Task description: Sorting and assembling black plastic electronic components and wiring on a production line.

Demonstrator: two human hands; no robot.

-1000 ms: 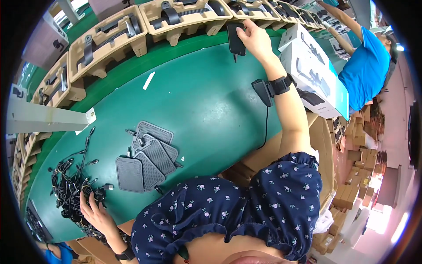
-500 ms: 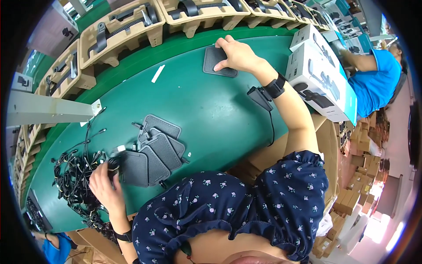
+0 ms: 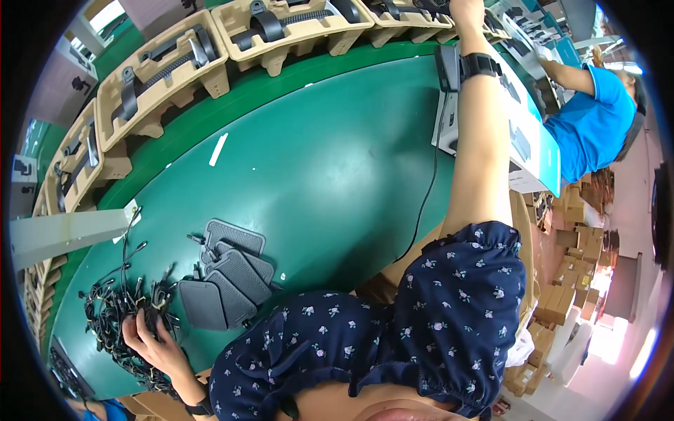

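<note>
My left hand (image 3: 154,345) is at the pile of black cables (image 3: 112,337), its curled fingers closed round a dark cable bundle (image 3: 152,319). Beside it lie several overlapping grey textured pads (image 3: 228,281) with short plugs sticking out. My right hand (image 3: 468,12) reaches far out to the trays and is partly cut off by the upper edge. A dark mesh-textured pad (image 3: 432,5) shows at its fingers, only in part. A small black device (image 3: 448,68) is strapped by my right wrist, with a thin cord hanging from it.
Moulded brown trays (image 3: 281,42) with black parts stand along the table's far edge. White product boxes (image 3: 526,154) are at the right, near a person in blue (image 3: 597,119). A metal post (image 3: 70,233) juts in from the left. A white strip (image 3: 218,149) lies on the green table (image 3: 330,175).
My right hand has lifted the textured pad off the table and carried it away to the trays. My left hand has moved from beside the stacked pads onto the cable pile.
</note>
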